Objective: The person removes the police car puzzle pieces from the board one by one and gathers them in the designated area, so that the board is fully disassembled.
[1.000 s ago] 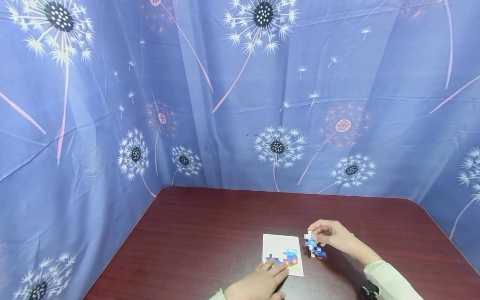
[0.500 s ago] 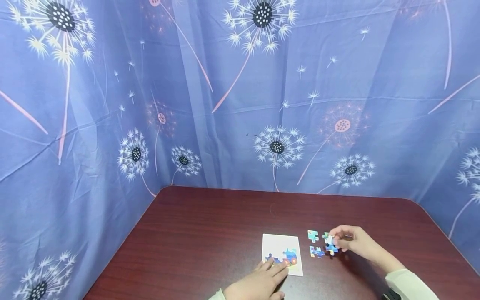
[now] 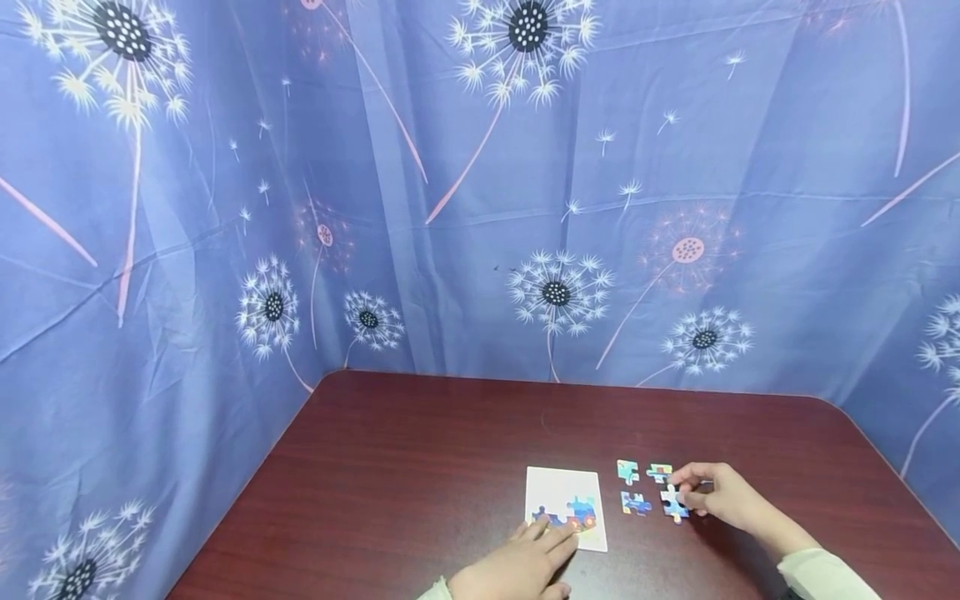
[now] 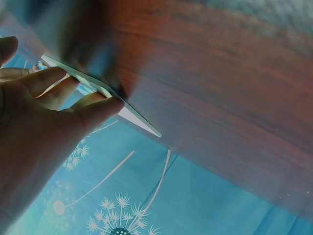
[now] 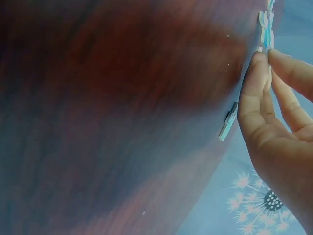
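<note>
My left hand [image 3: 517, 562] rests with extended fingers on the near part of a white puzzle board [image 3: 558, 483], partly covering the colourful picture on it. In the left wrist view its fingers [image 4: 93, 110] touch the board's edge. To the right of the board, my right hand [image 3: 723, 496] pinches a white and blue jigsaw piece [image 3: 670, 497] between thumb and fingers. In the right wrist view the fingertips [image 5: 259, 58] hide part of that piece. Loose jigsaw pieces lie close by: a greenish one [image 3: 627, 472], a multicoloured one [image 3: 660, 472] and a blue one [image 3: 635, 502].
Everything lies on a dark reddish-brown wooden table [image 3: 420, 450] with rounded far corners. A blue curtain [image 3: 465, 292] with a dandelion print hangs behind it and along its left side.
My right hand has moved right, away from the board, with the white and blue jigsaw piece. Loose pieces beneath it came into view. My left hand has stayed on the board.
</note>
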### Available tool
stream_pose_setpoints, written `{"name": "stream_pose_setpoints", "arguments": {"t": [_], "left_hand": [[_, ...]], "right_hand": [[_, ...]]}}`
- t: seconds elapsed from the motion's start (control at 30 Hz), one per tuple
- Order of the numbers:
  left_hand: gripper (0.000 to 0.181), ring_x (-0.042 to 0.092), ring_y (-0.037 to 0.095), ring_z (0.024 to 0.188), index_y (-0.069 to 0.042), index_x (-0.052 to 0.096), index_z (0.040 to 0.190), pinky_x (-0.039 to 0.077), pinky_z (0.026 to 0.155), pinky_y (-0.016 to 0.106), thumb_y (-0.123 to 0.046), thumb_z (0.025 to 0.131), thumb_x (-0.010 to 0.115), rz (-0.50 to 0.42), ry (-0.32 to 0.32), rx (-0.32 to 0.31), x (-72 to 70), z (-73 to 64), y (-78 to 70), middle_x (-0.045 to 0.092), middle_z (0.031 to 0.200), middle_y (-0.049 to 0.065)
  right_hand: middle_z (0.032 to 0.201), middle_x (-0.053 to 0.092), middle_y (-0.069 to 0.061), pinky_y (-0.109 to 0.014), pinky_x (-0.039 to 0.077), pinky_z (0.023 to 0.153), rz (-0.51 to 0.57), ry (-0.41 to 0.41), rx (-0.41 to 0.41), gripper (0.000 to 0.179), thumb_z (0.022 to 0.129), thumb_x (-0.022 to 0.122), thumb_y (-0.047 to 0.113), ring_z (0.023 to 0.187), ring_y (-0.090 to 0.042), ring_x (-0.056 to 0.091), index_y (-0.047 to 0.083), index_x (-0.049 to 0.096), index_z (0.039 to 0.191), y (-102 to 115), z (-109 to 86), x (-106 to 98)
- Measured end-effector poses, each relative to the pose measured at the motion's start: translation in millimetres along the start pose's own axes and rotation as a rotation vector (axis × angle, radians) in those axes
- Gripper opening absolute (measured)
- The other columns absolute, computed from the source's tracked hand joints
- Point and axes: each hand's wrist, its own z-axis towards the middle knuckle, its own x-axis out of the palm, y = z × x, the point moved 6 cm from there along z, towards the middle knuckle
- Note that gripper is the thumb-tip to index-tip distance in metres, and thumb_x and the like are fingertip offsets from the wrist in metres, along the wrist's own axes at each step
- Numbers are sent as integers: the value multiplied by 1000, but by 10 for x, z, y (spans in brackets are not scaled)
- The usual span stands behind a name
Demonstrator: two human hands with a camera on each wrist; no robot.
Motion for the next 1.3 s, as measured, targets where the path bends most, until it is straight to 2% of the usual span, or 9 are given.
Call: {"name": "stream_pose_setpoints", "arguments": {"t": [0.2, 0.37, 0.47, 0.8, 1.0, 1.17, 1.3], "left_hand": [[57, 36, 26, 137, -16, 38, 148, 42, 101, 40, -44, 99, 46, -1, 8, 5, -5, 5, -5, 34, 153, -4], [57, 35, 27, 138, -15, 37, 149, 42, 102, 42, -43, 100, 45, -36, 16, 2, -31, -8, -5, 33, 154, -4], [57, 33, 27, 139, -16, 36, 149, 41, 103, 43, -43, 100, 45, -58, 25, -8, -38, -13, -1, 31, 155, -4], [57, 34, 26, 139, -16, 37, 149, 41, 103, 40, -42, 100, 46, -42, 34, -6, -55, -11, -14, 33, 154, -4], [57, 34, 26, 138, -16, 37, 149, 40, 104, 41, -42, 99, 46, -41, 14, -3, -54, -14, -8, 33, 154, -4], [57, 36, 25, 138, -16, 38, 148, 39, 105, 40, -41, 98, 48, -21, 0, 7, -51, -22, -9, 34, 153, -4], [57, 36, 24, 138, -16, 38, 148, 39, 105, 39, -42, 98, 48, -18, 7, 5, -49, -19, -15, 35, 153, -5]], "right_hand": [[81, 58, -8, -26, 47, 50, -112, -32, -13, 18, 85, 64, -2, 59, -6, 50, -8, 65, 102, 5, 0, 4], [82, 59, -8, -26, 47, 51, -159, -44, -11, 17, 86, 65, -1, 60, -7, 51, -6, 66, 102, 17, 3, -10], [81, 59, -8, -26, 47, 51, -176, -57, -14, 16, 86, 65, -1, 60, -6, 51, -5, 66, 101, 32, 9, -12], [82, 60, -7, -25, 47, 52, -198, -68, 0, 14, 86, 65, -1, 64, -7, 53, -3, 66, 100, 41, -3, -14], [82, 62, -6, -26, 48, 53, -214, -93, -4, 15, 86, 66, -1, 65, -9, 55, -2, 66, 101, 76, 7, -39], [80, 61, -4, -25, 47, 53, -212, -91, -65, 16, 85, 66, 0, 64, -4, 55, -3, 66, 101, 174, 35, 23], [81, 62, -3, -24, 49, 56, -198, -80, -157, 18, 86, 68, 3, 69, -3, 58, -3, 67, 102, 302, 77, 118]]}}
